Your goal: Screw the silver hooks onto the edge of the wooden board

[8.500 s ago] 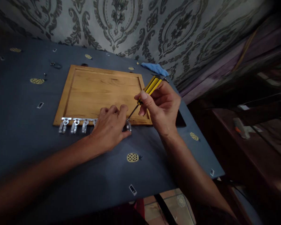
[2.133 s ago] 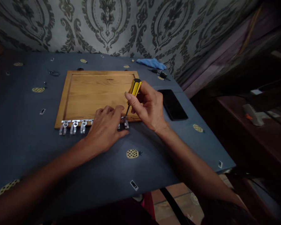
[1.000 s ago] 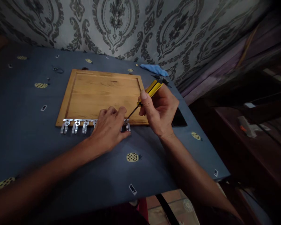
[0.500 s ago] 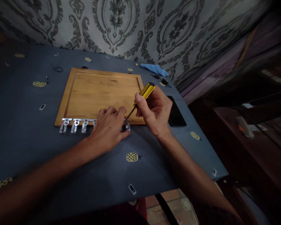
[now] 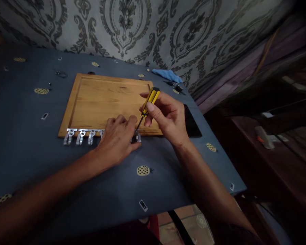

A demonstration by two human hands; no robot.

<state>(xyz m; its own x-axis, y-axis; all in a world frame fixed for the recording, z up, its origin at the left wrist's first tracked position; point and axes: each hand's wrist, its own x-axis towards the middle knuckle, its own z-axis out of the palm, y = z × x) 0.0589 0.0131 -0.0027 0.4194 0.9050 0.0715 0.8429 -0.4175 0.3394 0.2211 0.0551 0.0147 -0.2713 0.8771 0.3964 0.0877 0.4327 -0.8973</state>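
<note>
A framed wooden board (image 5: 112,102) lies flat on the table. Along its near edge runs a metal hook rail (image 5: 81,132), with several curved hooks overhanging the board. My left hand (image 5: 118,139) is closed over the rail's right part, thumb near the last hook, hiding the middle of the rail. In my right hand (image 5: 169,117) is a yellow and black screwdriver (image 5: 150,100), gripped between thumb and fingers. Its shaft slants down to the rail's right end, beside my left fingers; the tip's exact contact is too small to tell.
The table's blue cloth (image 5: 91,183) has a pineapple print. A black phone-like slab (image 5: 193,122) lies right of the board, partly behind my right hand. Farther back are a blue rag (image 5: 167,75) and a dark tool (image 5: 177,87). A patterned curtain (image 5: 127,30) hangs behind.
My right hand has turned, bringing the screwdriver handle left and more upright, and its index finger has stretched out. The left hand stays on the rail.
</note>
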